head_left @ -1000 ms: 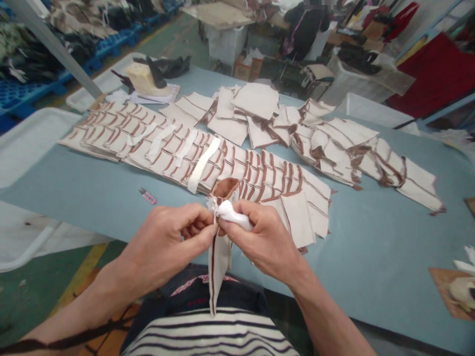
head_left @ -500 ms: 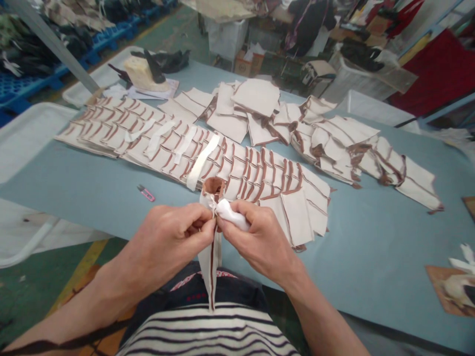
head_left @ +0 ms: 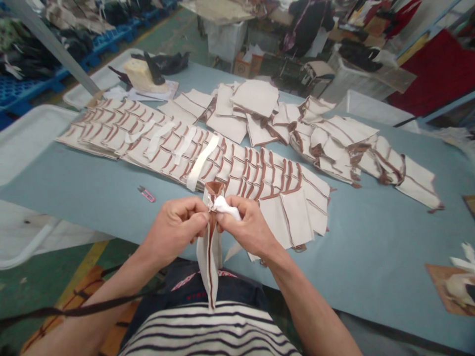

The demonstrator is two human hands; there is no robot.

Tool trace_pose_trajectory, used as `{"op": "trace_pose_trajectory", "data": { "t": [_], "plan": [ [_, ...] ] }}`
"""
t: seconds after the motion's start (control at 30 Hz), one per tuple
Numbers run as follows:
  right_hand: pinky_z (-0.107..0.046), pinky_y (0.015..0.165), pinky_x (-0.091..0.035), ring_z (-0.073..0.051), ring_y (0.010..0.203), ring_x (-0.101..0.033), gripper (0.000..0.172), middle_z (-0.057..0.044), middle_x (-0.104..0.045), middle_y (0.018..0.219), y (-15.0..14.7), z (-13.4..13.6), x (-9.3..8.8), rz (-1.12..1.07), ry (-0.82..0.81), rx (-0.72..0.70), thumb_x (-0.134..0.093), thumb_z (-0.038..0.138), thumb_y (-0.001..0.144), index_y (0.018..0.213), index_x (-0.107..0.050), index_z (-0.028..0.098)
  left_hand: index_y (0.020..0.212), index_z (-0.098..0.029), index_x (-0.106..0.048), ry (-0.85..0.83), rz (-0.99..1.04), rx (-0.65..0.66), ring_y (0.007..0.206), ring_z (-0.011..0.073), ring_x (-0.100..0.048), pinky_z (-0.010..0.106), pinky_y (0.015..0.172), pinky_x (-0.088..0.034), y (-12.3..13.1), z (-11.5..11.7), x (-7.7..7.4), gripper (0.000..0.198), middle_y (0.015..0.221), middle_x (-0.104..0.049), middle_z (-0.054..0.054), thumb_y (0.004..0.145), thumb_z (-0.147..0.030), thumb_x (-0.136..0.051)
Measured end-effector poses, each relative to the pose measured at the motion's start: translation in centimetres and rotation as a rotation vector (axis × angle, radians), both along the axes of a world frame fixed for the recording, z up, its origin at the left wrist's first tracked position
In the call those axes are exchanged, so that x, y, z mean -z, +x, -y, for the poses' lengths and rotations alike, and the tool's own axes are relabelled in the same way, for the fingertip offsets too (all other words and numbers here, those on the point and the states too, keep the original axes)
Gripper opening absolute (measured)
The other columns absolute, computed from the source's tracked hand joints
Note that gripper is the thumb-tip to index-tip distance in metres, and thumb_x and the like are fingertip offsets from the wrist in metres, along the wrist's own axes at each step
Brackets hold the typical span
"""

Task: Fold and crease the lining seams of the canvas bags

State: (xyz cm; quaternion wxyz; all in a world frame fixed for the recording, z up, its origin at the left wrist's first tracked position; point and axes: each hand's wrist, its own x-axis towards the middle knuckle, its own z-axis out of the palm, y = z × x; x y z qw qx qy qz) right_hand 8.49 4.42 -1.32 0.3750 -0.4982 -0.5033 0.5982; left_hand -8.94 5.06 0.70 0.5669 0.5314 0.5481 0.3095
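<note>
Close in front of my body, a beige fabric piece with brown edging (head_left: 207, 262) hangs upright between my hands. My left hand (head_left: 181, 222) pinches its left edge near the top, fingers curled. With thumb and fingers my right hand (head_left: 247, 222) grips a white cloth (head_left: 227, 208), pressed against the piece's upper edge. The brown inside of the piece shows at its open top. Just beyond my hands, overlapping rows of similar beige pieces (head_left: 163, 143) lie on the blue-grey table (head_left: 356, 257), with white strips (head_left: 203, 163) across them.
Pink-handled thread snips (head_left: 146, 193) lie left of my hands. A loose pile of beige pieces (head_left: 256, 99) spreads over the back and right of the table. A yellowish block (head_left: 143, 76) stands at the back left, and a brown board (head_left: 445, 291) at the right edge.
Both hands have shifted slightly left. The left one has moved a little along the piece's edge, and the piece has opened wider below the hands.
</note>
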Motion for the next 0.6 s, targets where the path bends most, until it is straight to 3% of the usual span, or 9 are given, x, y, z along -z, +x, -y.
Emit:
{"op": "trace_pose_trajectory", "data": {
  "t": [0.13, 0.23, 0.4, 0.6],
  "plan": [
    [-0.023, 0.051, -0.034, -0.011, 0.052, -0.045, 0.019, 0.004, -0.058, 0.061, 0.2, 0.1, 0.8, -0.114, -0.099, -0.040, -0.064, 0.041, 0.074, 0.074, -0.061, 0.022, 0.059, -0.028, -0.044, -0.089, 0.106, -0.028, 0.038, 0.0102, -0.033, 0.023, 0.039, -0.032, 0.9, 0.7, 1.1, 0.030, 0.045, -0.043, -0.008, 0.076, -0.052, -0.053],
    [-0.023, 0.053, -0.038, -0.012, 0.056, -0.049, 0.018, 0.003, -0.060, 0.063, 0.5, 0.4, 0.5, -0.051, -0.047, -0.031, -0.064, 0.039, 0.077, 0.074, -0.062, 0.022, 0.060, -0.024, -0.053, -0.057, 0.096, -0.042, 0.042, 0.0097, -0.039, 0.022, 0.043, -0.034, 0.6, 1.1, 0.8, 0.027, 0.047, -0.050, -0.007, 0.074, -0.045, -0.062],
    [-0.024, 0.057, -0.041, -0.012, 0.058, -0.051, 0.018, 0.004, -0.062, 0.066, 1.2, 0.9, -1.0, 0.199, 0.244, 0.051, -0.073, 0.036, 0.083, 0.077, -0.065, 0.021, 0.064, -0.019, -0.066, 0.297, -0.184, 0.039, 0.050, 0.0102, -0.047, 0.021, 0.049, -0.036, -0.1, 1.6, -1.2, 0.023, 0.053, -0.054, -0.006, 0.083, -0.030, -0.061],
    [-0.024, 0.061, -0.047, -0.013, 0.059, -0.058, 0.011, 0.000, -0.071, 0.070, 1.7, 1.8, -2.2, 0.339, 0.532, 0.085, -0.067, 0.023, 0.090, 0.080, -0.072, 0.021, 0.064, -0.018, -0.064, 0.635, -0.395, 0.153, 0.048, 0.0075, -0.047, 0.020, 0.052, -0.035, 0.3, 1.8, -2.2, 0.028, 0.054, -0.052, -0.007, 0.089, -0.019, -0.052]
  ]
}}
